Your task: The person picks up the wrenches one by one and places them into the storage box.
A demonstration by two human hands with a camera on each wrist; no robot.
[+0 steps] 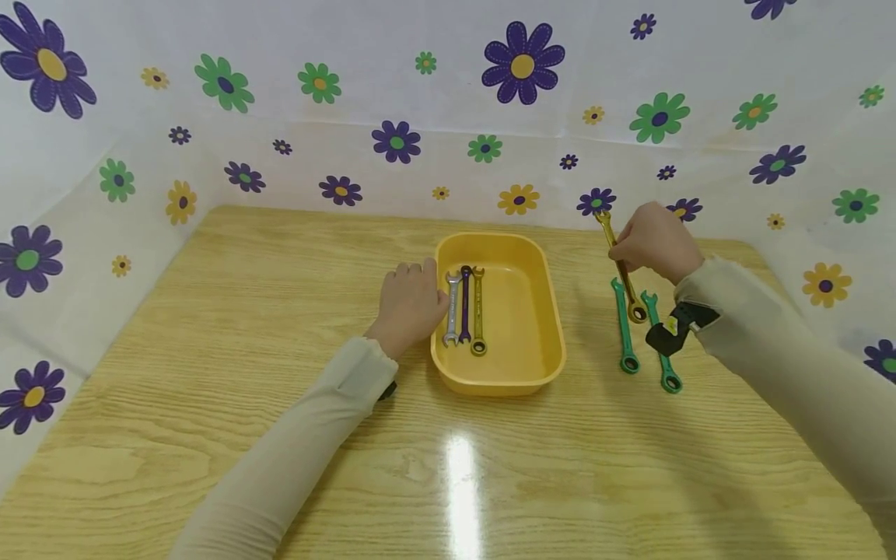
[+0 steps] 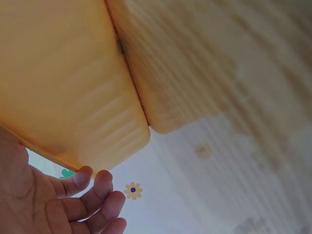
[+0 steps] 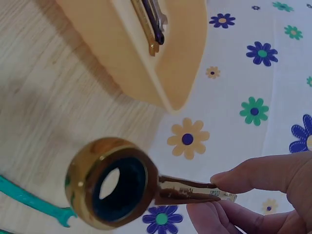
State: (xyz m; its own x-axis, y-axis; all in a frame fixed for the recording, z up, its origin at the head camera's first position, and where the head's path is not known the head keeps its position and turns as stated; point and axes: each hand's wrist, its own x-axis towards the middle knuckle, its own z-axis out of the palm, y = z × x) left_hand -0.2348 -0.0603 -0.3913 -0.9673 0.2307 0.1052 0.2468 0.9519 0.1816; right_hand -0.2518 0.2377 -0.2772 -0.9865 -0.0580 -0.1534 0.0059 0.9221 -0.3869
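My right hand (image 1: pixel 658 241) pinches a gold combination wrench (image 1: pixel 624 274) by its shank between thumb and fingers. Its open end points up and away. The ring end hangs low over two green wrenches (image 1: pixel 624 330) lying on the table, and looms large in the right wrist view. At the left side of a yellow plastic bin (image 1: pixel 518 311), my left hand (image 1: pixel 409 303) holds the rim; in the left wrist view its bent fingers (image 2: pixel 100 190) are outside the wall, thumb hidden. Inside the bin, a silver wrench (image 1: pixel 453 307), a purple wrench (image 1: pixel 465 307) and another gold wrench (image 1: pixel 479 307) lie side by side.
The bin stands on a wood-grain table (image 1: pixel 294 311). A white cloth (image 1: pixel 448 101) printed with flowers surrounds the back and sides. Black wrist straps show at both sleeves, the right one (image 1: pixel 679 323) overlapping a green wrench in the head view.
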